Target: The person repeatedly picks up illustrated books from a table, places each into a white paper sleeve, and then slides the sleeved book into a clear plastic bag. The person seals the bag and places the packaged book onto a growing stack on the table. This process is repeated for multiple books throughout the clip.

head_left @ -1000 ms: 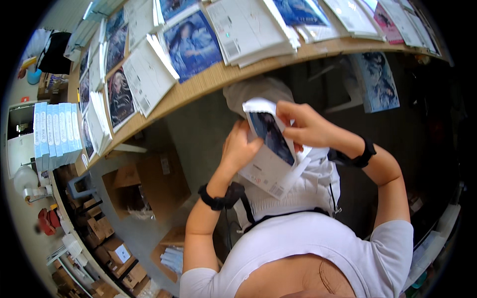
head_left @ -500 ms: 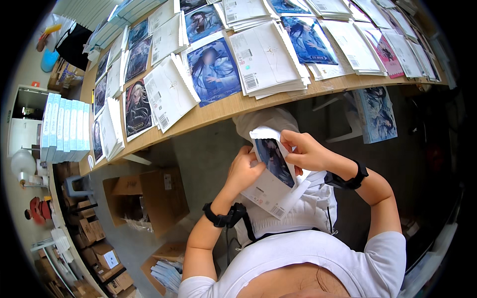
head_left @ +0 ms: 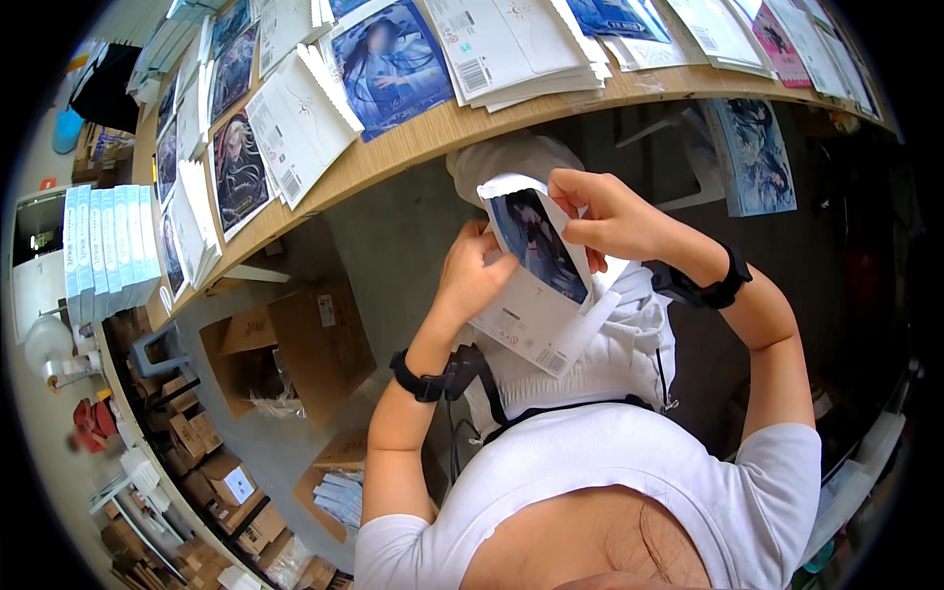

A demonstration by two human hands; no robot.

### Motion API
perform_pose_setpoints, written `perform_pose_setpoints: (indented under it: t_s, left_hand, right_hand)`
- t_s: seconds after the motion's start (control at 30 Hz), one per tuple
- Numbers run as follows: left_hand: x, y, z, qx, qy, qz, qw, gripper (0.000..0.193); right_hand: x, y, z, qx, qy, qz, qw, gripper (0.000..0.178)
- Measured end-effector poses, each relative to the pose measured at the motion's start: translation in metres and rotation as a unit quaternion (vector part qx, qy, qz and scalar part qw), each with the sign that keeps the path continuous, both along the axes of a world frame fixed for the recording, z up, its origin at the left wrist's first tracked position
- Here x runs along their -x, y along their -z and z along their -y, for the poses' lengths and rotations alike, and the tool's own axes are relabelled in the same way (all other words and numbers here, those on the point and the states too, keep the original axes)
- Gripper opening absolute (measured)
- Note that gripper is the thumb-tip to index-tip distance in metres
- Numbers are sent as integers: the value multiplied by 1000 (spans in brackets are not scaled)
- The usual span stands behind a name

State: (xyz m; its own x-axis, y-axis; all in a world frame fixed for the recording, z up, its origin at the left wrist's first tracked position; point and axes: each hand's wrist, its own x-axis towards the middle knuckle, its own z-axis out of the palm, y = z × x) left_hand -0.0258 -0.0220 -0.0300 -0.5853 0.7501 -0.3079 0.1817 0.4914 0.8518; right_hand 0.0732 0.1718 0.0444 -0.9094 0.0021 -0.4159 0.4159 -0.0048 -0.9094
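Observation:
Above my lap I hold a white paper envelope (head_left: pixel 521 317), tilted, with a loose white flap along its right side. A dark blue illustrated card (head_left: pixel 540 244) shows at its upper part; I cannot tell how much of the card lies inside. My left hand (head_left: pixel 474 272) grips the envelope's left edge, its thumb lying near the card. With bent fingers, my right hand (head_left: pixel 612 218) pinches the paper edge at the upper right, beside the card. Some fingers of both hands are hidden behind the paper.
Ahead, a wooden table (head_left: pixel 413 157) bears rows of white envelope stacks (head_left: pixel 516 49) and illustrated cards (head_left: pixel 391 69). Blue boxed sets (head_left: pixel 108 246) stand at the left. An open cardboard box (head_left: pixel 324 339) is on the floor, and a blue illustrated box (head_left: pixel 752 157) stands beneath the table.
The whole view has shifted, so table and hands sit higher in the picture. Slightly more of the card shows at the flap. Both hands keep their hold on the envelope.

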Motion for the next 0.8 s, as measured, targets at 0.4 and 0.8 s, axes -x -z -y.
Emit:
perform_pose_setpoints:
  t_s: [0.4, 0.8]
  left_hand:
    - [3, -7, 16, -21, 42, 40, 998, 31]
    - [14, 8, 33, -53, 3, 178, 983, 18]
  right_hand:
    - [0, -11, -3, -17, -36, -38, 998, 11]
    - [-20, -10, -30, 95, -89, -71, 989, 17]
